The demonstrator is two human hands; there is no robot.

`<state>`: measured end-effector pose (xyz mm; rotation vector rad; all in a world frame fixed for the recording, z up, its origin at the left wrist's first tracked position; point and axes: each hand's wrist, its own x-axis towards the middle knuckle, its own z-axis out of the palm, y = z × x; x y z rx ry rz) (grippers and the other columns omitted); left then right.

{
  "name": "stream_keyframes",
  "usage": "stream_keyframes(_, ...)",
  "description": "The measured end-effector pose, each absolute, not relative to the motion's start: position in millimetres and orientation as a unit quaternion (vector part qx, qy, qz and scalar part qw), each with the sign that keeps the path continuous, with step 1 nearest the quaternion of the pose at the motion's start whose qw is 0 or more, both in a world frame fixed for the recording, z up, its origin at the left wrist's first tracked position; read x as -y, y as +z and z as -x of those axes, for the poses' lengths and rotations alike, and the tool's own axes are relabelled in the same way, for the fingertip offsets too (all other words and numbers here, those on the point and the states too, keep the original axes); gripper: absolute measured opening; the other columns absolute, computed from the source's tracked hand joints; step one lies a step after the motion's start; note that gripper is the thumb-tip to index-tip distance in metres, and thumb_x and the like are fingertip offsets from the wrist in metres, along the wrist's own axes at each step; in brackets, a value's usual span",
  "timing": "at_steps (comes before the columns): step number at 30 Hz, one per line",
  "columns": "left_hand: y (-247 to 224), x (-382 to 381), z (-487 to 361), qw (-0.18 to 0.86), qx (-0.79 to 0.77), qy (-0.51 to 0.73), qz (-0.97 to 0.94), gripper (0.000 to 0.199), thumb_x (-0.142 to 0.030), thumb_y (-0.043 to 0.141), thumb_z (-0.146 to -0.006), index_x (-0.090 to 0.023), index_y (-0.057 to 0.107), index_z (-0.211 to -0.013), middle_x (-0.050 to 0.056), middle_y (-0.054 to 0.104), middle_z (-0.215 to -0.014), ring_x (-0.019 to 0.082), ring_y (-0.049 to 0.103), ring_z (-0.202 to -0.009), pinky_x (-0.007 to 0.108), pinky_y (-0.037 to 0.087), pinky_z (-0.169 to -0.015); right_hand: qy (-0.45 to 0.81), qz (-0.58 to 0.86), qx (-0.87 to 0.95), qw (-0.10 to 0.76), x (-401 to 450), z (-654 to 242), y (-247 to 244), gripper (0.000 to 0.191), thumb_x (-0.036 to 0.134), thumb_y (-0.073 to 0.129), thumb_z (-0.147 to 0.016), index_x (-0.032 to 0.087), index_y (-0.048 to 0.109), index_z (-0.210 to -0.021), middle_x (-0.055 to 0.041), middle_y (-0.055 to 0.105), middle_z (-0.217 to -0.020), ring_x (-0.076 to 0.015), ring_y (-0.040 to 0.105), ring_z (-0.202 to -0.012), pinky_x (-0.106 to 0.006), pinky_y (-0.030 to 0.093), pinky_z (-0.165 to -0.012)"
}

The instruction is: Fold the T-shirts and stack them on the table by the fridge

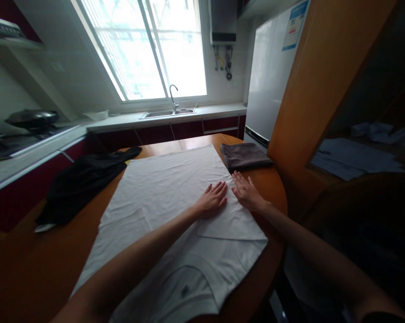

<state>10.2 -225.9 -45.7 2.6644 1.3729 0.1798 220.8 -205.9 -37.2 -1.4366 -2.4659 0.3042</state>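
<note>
A white T-shirt (162, 184) lies spread flat on the wooden table (270, 193), its neckline toward me and its hem toward the window. My left hand (212, 200) rests palm down on the shirt, fingers stretched out, near its right side. Just to the right, my right hand (247, 192) lies flat along the shirt's right edge with its fingers extended. Neither hand grips the cloth. Part of the shirt is hidden under my left forearm.
A folded dark grey cloth (244, 156) lies at the table's far right. Black clothing (88, 184) hangs over the left side. Beyond are a sink (158, 114), a wok (32, 117) on the stove and a white fridge (270, 76). A wooden partition (317, 89) stands to the right.
</note>
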Motion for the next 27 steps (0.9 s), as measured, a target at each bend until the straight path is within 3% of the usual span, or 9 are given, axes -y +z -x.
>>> stream_keyframes(4, -26.6, 222.9, 8.5, 0.094, -0.488, 0.102, -0.862, 0.061, -0.042, 0.023, -0.106, -0.014, 0.022, -0.16, 0.013, 0.019, -0.166, 0.023, 0.011, -0.155, 0.049, 0.014, -0.124, 0.136, 0.485, 0.86, 0.078, 205.4, -216.8, -44.0, 0.069, 0.048, 0.024, -0.102, 0.011, 0.021, -0.161, -0.0148, 0.013, -0.167, -0.0271, 0.009, -0.155, -0.06, 0.007, -0.122)
stream_keyframes(10, 29.7, 248.2, 112.8, 0.057, -0.591, 0.227, -0.772, 0.074, -0.058, 0.014, -0.103, -0.009, 0.029, -0.157, 0.014, 0.026, -0.165, 0.024, 0.017, -0.154, 0.046, 0.016, -0.125, 0.102, 0.523, 0.822, 0.201, 197.2, -222.7, -29.0, 0.066, 0.044, 0.019, -0.103, 0.011, 0.02, -0.161, -0.0142, 0.013, -0.167, -0.0287, 0.013, -0.155, -0.059, 0.012, -0.122)
stream_keyframes(14, 45.0, 295.2, 185.4, 0.047, -0.654, 0.255, -0.71, 0.091, -0.07, 0.007, -0.098, -0.005, 0.036, -0.154, 0.017, 0.032, -0.162, 0.026, 0.02, -0.153, 0.046, 0.016, -0.125, 0.097, 0.496, 0.839, 0.202, 199.2, -206.9, -35.2, 0.065, 0.042, 0.022, -0.103, 0.01, 0.024, -0.16, -0.0148, 0.017, -0.167, -0.0278, 0.015, -0.154, -0.056, 0.014, -0.123)
stream_keyframes(17, 30.1, 337.3, 215.0, 0.056, -0.687, 0.229, -0.687, 0.096, -0.074, 0.008, -0.096, -0.003, 0.039, -0.152, 0.018, 0.034, -0.16, 0.028, 0.023, -0.152, 0.045, 0.018, -0.125, 0.098, 0.482, 0.856, 0.156, 204.9, -194.6, -49.3, 0.066, 0.043, 0.023, -0.103, 0.008, 0.025, -0.159, -0.0148, 0.017, -0.167, -0.0272, 0.015, -0.154, -0.056, 0.013, -0.123)
stream_keyframes(21, -10.9, 384.5, 228.6, 0.06, -0.71, 0.154, -0.685, 0.085, -0.069, 0.014, -0.099, -0.009, 0.041, -0.152, 0.015, 0.037, -0.16, 0.028, 0.026, -0.152, 0.048, 0.023, -0.123, 0.086, 0.484, 0.865, 0.105, 208.4, -190.5, -66.2, 0.069, 0.048, 0.024, -0.102, 0.006, 0.03, -0.157, -0.0165, 0.021, -0.165, -0.0285, 0.016, -0.154, -0.055, 0.014, -0.123)
stream_keyframes(27, -47.8, 413.4, 231.8, 0.021, -0.714, 0.066, -0.696, 0.064, -0.056, 0.027, -0.102, -0.021, 0.04, -0.155, 0.012, 0.029, -0.163, 0.029, 0.022, -0.153, 0.055, 0.022, -0.121, 0.068, 0.491, 0.856, 0.15, 200.8, -196.7, -67.3, 0.065, 0.046, 0.02, -0.103, 0.012, 0.032, -0.157, -0.0145, 0.025, -0.165, -0.028, 0.02, -0.153, -0.057, 0.017, -0.122)
